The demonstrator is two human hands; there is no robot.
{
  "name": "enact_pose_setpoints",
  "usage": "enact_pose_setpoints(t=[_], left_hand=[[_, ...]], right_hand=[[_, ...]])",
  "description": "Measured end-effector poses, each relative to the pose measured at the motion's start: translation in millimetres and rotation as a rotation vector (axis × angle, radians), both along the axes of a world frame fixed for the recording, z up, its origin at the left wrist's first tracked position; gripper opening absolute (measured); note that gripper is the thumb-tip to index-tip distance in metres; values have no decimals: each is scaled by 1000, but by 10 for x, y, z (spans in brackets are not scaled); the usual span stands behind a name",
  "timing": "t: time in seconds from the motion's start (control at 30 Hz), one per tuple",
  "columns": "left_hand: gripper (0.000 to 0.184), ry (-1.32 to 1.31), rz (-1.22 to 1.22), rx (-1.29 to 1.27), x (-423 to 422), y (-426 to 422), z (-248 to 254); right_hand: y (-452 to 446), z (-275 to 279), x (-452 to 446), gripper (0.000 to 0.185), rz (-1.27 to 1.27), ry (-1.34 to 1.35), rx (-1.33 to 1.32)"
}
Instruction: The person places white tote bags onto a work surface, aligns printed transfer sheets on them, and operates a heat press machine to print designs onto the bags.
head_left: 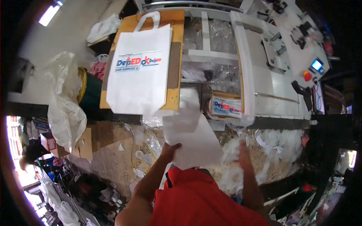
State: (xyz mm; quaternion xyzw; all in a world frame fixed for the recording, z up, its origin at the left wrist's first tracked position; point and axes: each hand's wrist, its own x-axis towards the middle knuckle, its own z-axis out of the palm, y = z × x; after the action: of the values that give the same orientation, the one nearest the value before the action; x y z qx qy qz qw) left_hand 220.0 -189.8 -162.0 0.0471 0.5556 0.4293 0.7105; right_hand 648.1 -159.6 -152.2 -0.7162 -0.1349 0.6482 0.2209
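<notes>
My left hand [171, 151] grips the left edge of a plain white sheet-like piece [194, 145], perhaps a blank bag, with its thumb lying on top. The piece hangs in front of my red shirt, its upper end near the bench edge. To the right of it, my right hand [243, 153] is raised and blurred; its fingers look apart and I see nothing in them. Beyond my hands, a white bag [137, 88] with a handle and blue and red "DepED" print lies flat on a wooden board [176, 45].
A box [226, 104] with the same print sits on the machine frame. At right stands a control panel with a red button [307, 76] and a lit screen [317, 65]. Clear plastic [66, 109] drapes at left beside a dark bin [90, 88]. Scraps litter the floor.
</notes>
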Motion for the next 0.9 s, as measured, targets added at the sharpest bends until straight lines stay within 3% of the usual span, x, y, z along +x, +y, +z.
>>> enact_pose_setpoints(t=[0.03,0.07,0.17,0.2,0.23,0.3,0.37,0.43,0.5,0.53,0.57,0.6,0.63,0.67,0.7,0.73,0.77,0.83,0.87,0.9], left_hand=[[64,9,-42,-11,102,-110,174],[64,29,-25,17,182,-234,297],[76,235,-186,40,340,-637,698],[77,359,-185,48,378,-701,917],[78,481,-182,55,388,-740,1127],[71,455,-97,379,108,-606,1601],[60,572,-141,566,-99,-307,2201],[51,853,-192,608,-344,104,2759],[49,1124,-126,896,-658,674,3159],[50,1402,-37,1011,-800,909,3481],[42,1437,111,1168,-991,1139,3877],[38,1540,338,1269,-1115,1206,4378],[32,1665,560,1486,-1308,1271,4852],[29,1819,762,1604,-1579,1277,5191],[29,1796,755,1623,-1819,1356,5290],[29,1761,830,1745,-2054,1459,5382],[29,1721,907,1857,-2280,1552,5431],[30,1631,1045,2070,-2684,1768,5455],[33,1879,886,1981,-2879,2078,5128],[35,2225,712,1463,-3030,2350,4588]], right_hand=[[-37,675,-565,93,-136,205,-245],[-253,455,-515,98,-177,281,-306],[-532,589,-498,82,-72,449,-31],[-515,640,-485,72,-44,203,109],[-510,740,-413,72,-42,210,127],[-305,1655,-498,64,164,91,525],[-105,2382,-689,52,237,7,666],[296,2644,-823,45,312,-78,855],[738,3161,-1224,39,360,-304,1017],[1079,3331,-1326,38,351,-283,1039],[1435,3534,-1413,42,285,-156,1289],[1506,4023,-1710,43,108,-380,1462],[1389,4620,-2008,37,103,-790,1893],[1320,5051,-2348,30,-141,-870,2198],[1264,5370,-2647,24,-338,-613,2489],[1400,5500,-2654,19,-216,-273,2632],[1535,5513,-2866,19,-216,-300,2639],[1878,5266,-3445,13,-389,-880,2446],[2218,4773,-3656,12,-151,-1022,2288],[2352,4342,-4014,11,-15,-877,1984]])
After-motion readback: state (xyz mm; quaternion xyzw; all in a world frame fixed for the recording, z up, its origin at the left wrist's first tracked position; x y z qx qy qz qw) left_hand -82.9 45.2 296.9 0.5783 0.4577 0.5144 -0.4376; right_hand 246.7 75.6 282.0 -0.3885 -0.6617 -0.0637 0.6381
